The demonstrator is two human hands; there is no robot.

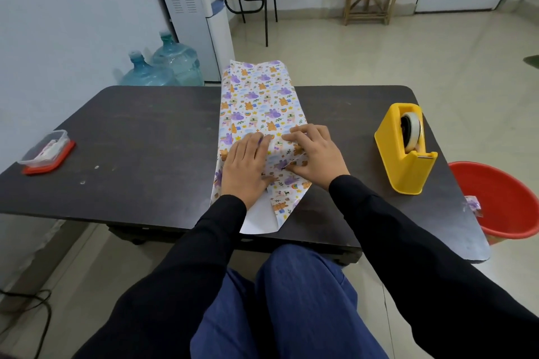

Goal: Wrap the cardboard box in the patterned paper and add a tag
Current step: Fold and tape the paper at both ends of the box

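White patterned wrapping paper (256, 105) lies under my flat left hand (248, 163) and spread right hand (313, 151), both pressing it.

Table (145, 140): dark top, scuffed, with pale specks near the left front.
- Patterned paper (259, 102): one long sheet at centre, laid front to back, overhanging both the far and near edges; its white underside shows at the near end.
- Tape dispenser (405, 151): yellow, right side, holding a roll of tape (411, 128).
- Plastic container (43, 148): clear, far left, standing on a red lid (62, 159).
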